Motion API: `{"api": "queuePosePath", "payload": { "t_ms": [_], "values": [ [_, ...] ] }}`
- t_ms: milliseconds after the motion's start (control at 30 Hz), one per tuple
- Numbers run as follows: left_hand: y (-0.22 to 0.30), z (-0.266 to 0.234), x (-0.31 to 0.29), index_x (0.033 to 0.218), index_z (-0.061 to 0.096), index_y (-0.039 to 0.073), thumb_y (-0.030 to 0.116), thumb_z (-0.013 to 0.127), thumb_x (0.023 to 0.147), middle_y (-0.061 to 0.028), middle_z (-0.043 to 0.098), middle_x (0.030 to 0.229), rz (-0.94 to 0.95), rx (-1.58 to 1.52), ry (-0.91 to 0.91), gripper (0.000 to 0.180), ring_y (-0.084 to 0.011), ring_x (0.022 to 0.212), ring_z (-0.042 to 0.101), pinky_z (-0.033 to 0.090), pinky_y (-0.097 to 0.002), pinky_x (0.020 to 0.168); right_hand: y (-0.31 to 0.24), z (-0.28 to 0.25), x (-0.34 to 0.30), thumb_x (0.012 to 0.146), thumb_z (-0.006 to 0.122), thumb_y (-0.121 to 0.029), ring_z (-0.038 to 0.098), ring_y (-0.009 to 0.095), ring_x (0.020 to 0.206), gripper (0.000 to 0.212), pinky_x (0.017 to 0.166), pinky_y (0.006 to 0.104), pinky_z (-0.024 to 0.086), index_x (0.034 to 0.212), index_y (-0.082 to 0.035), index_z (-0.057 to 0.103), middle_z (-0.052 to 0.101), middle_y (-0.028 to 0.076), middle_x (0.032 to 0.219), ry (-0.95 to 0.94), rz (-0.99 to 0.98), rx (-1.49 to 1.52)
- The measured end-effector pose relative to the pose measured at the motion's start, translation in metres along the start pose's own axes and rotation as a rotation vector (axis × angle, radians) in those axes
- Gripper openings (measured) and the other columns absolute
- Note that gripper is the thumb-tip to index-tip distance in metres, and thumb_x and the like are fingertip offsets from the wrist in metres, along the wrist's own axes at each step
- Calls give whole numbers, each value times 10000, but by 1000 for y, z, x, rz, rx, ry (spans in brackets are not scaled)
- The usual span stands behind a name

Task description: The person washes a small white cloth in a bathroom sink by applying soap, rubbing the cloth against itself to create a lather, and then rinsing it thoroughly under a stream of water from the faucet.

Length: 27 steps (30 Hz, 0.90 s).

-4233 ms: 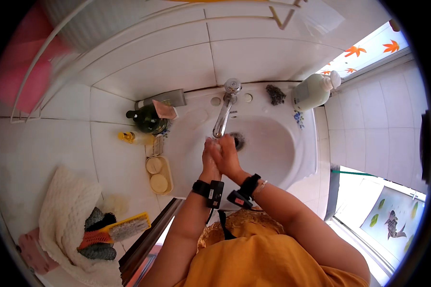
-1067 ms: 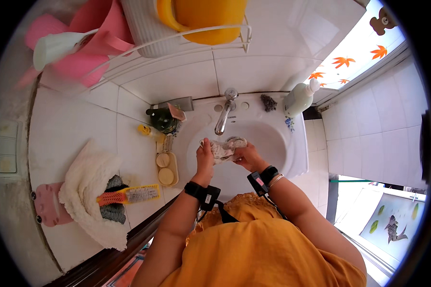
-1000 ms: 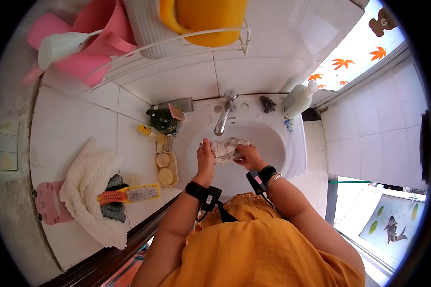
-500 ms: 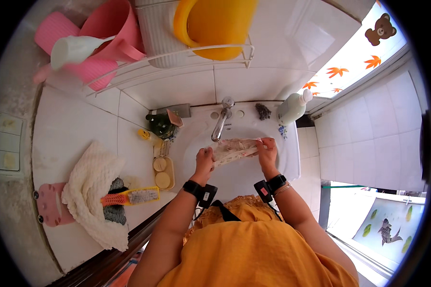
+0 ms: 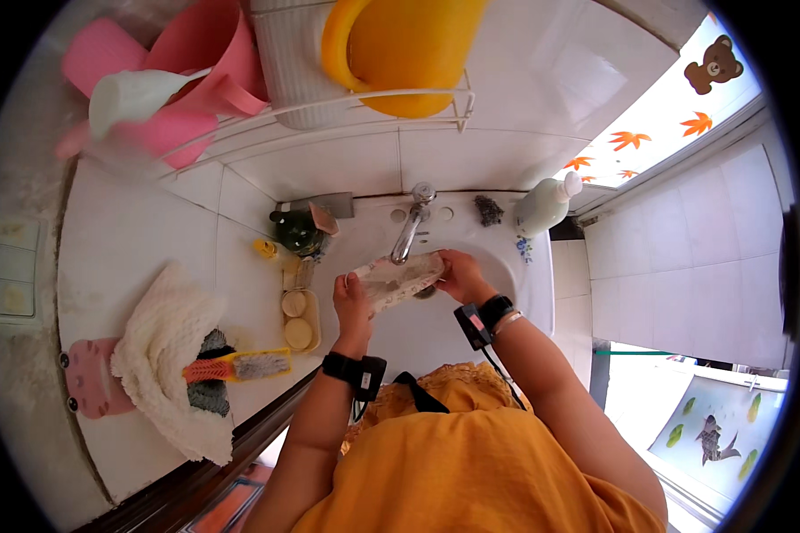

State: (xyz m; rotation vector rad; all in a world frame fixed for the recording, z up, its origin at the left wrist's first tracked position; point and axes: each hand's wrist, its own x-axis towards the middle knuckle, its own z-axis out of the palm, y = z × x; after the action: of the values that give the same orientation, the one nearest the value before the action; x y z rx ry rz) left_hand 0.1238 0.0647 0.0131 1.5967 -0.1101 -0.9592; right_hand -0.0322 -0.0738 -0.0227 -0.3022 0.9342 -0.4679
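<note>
From my remote station I read the head view as follows. The left hand is closed on the left end of a pale, patterned wet cloth, fingers wrapped over its edge. The right hand is closed on the cloth's right end. The cloth is stretched flat between both hands, slightly tilted, and sits above the basin of the white sink, directly in front of the chrome tap. I cannot tell whether water is running.

Each wrist carries a black strapped device: left wrist unit, right wrist unit.

Surroundings:
- A white pump bottle stands at the sink's rear right corner.
- A dark scrubber lies beside the tap, on the sink's back ledge.
- A dark green bottle stands left of the sink.
- A soap dish with two round pale pieces sits on the tiled counter, left of the basin.
- A white knitted towel lies further left, with an orange-handled brush on it.
- A wire rack above holds a yellow tub and pink basins.
</note>
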Motion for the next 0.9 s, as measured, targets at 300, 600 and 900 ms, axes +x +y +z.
{"api": "queuePosePath", "payload": {
  "t_ms": [300,600,900],
  "values": [
    [13,-37,-25,755,437,149,264,461,839,27,392,631,-134,-170,26,144,-88,533,425,377,-229,439,27,28,37,744,564,-113,514,213,570,118,484,368,406,680,-68,476,479,27,667,-95,164,-151],
    [-27,-37,1,882,517,105,221,462,835,-44,555,911,-146,-425,-69,137,-180,871,543,466,-337,713,41,21,56,773,436,-26,536,223,875,204,750,401,445,967,-70,480,542,55,905,-542,-421,-664],
    [-38,30,22,897,514,77,186,472,826,-78,553,921,-477,-527,-310,137,-198,862,535,472,-380,703,35,26,-6,810,502,-154,540,198,829,140,750,338,444,867,-36,552,568,78,851,-411,-179,-715]
  ]
}}
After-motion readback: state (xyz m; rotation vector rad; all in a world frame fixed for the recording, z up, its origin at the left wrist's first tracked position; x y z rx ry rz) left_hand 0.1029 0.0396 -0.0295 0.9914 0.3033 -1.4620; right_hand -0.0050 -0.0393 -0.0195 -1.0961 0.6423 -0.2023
